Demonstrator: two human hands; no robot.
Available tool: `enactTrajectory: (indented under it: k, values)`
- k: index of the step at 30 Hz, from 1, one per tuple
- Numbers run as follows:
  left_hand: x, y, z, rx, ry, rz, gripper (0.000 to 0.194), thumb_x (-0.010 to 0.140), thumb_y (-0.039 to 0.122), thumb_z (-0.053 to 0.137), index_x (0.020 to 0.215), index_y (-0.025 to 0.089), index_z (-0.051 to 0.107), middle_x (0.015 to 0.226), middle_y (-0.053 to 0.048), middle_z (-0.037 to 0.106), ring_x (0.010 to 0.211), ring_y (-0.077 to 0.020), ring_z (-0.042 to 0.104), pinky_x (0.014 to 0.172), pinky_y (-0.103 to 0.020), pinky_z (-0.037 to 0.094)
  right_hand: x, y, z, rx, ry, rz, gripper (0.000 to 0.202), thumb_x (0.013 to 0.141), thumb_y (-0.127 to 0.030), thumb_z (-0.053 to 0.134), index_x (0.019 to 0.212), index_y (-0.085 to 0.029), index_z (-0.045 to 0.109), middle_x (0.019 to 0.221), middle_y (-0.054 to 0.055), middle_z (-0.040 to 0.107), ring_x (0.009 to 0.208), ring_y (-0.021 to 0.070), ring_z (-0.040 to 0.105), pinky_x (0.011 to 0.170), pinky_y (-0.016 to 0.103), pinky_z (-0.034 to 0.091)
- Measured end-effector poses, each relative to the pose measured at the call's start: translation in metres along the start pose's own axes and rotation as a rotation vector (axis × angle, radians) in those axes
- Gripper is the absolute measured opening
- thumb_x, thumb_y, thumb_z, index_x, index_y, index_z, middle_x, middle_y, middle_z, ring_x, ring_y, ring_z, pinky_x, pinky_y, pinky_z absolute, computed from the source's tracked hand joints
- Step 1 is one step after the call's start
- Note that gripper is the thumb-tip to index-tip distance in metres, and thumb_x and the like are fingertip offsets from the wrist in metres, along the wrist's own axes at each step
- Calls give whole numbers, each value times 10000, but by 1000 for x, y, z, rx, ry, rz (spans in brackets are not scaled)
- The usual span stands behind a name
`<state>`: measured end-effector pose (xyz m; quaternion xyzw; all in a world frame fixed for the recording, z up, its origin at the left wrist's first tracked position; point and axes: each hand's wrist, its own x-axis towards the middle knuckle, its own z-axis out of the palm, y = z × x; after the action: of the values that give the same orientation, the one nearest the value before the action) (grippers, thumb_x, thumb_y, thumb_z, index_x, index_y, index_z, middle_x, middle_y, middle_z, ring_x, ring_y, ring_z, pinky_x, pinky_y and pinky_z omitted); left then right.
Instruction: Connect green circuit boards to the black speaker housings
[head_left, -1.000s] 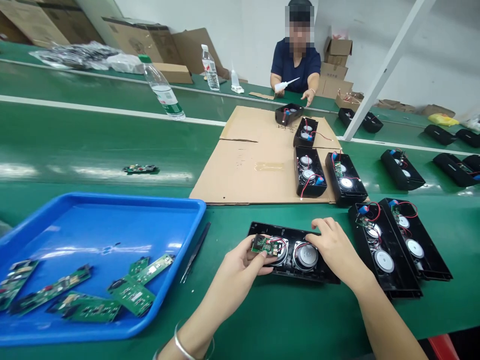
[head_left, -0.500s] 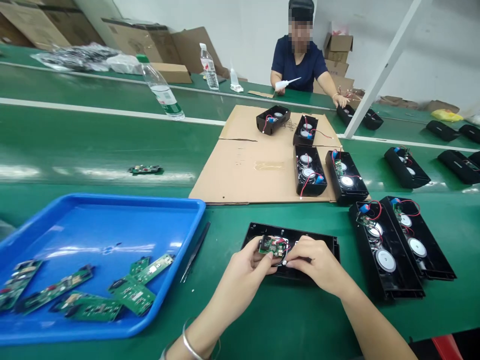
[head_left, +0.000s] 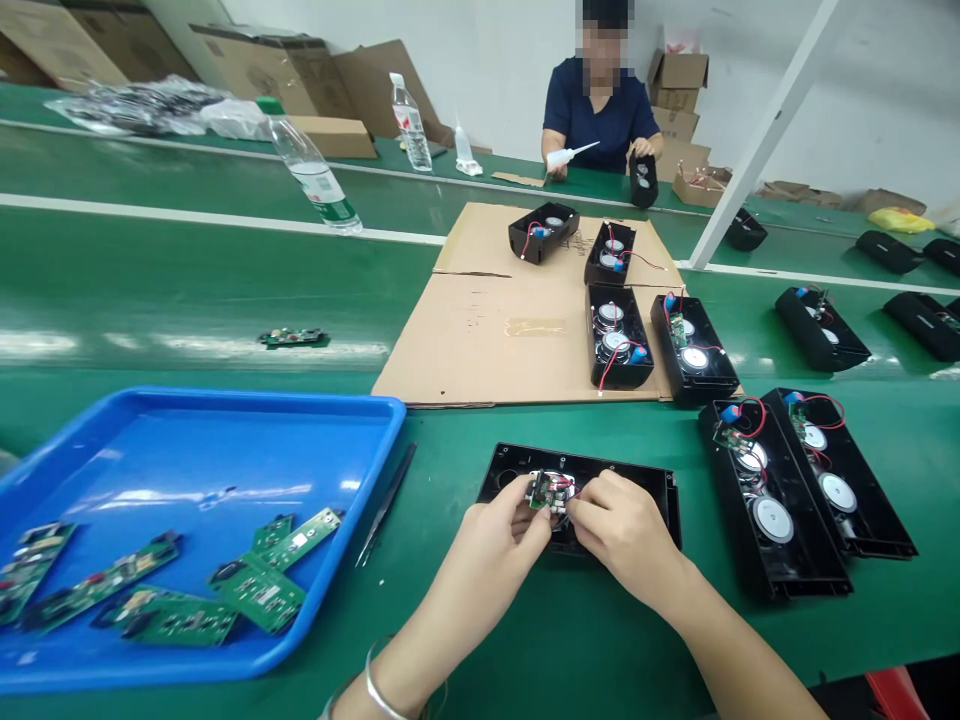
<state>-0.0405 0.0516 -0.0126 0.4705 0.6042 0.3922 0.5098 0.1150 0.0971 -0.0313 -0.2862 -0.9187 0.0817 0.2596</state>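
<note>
My left hand (head_left: 510, 530) is closed on a small green circuit board (head_left: 551, 492), held tilted between thumb and fingers. The fingertips of my right hand (head_left: 619, 520) are pinched at the board's right edge, on a thin wire's plug that they mostly hide. Both hands are above an open black speaker housing (head_left: 637, 485), which lies lengthwise on the green bench. A round speaker driver shows partly behind the board. Tweezers (head_left: 386, 505) lie on the bench to the left.
At left stands a blue tray (head_left: 225, 395) with several circuit boards. Speaker housings (head_left: 772, 500) stand at right, others on a cardboard sheet (head_left: 465, 340). One board (head_left: 294, 338) lies behind the tray. A co-worker (head_left: 600, 110) sits across, holding a housing (head_left: 643, 180) and a white bottle.
My right fingertips have moved up against the board's edge, and the white plug they held is now mostly hidden. Across the bench, the co-worker has pulled a housing closer and stands it up.
</note>
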Motion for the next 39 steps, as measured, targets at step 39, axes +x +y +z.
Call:
enactTrajectory:
  k: [39]
  values:
    - [-1, -7, 4, -3, -74, 124, 246, 811, 254, 463, 1003, 192, 604, 957, -54, 719, 769, -199, 695, 748, -311, 564, -3, -3, 6, 91, -110, 332, 114, 836, -122, 568, 920, -172, 628, 728, 17, 651, 672, 154, 566, 626, 265, 474]
